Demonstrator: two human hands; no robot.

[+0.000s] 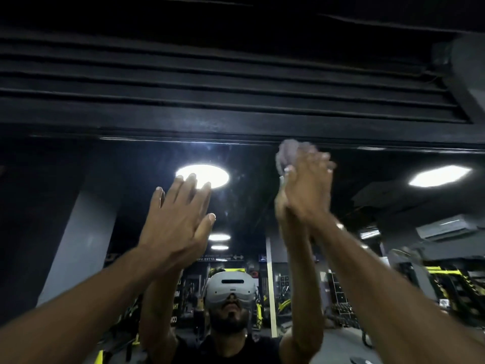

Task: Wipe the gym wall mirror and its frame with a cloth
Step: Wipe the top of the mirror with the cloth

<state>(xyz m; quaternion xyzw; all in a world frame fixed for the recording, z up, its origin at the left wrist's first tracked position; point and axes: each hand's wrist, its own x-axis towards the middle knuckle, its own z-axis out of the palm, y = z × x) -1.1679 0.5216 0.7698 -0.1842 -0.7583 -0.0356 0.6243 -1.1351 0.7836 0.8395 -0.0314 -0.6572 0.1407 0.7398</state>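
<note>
head view: one camera, looking up along both raised arms at the wall.
cloth [290, 153]: a pale grey wad, bunched with no clear long axis, sitting high on the mirror [126, 174] right where the glass is meeting the frame [183, 127].
right hand [308, 190]: reaching up and slightly left, fingers stretched fairly straight and pressing the cloth against the glass; the fingertips are blurring, and the hand's reflection is meeting it palm to palm.
left hand [178, 219]: lying flat on the glass, fingers straight and a little spread, pointing up and to the right, holding nothing; it is sitting lower than the right hand and well apart from it.
edges: the dark frame is running level across the whole view just above the cloth, with black ribbed panelling stacked over it.
open room: bare glass is stretching away to the left and right of both hands.
reflections: a round ceiling light [203, 176] is glowing beside the left fingertips, a white headset [230, 287] is showing low between the arms, and yellow gym racks [446, 279] are standing at the lower right.
</note>
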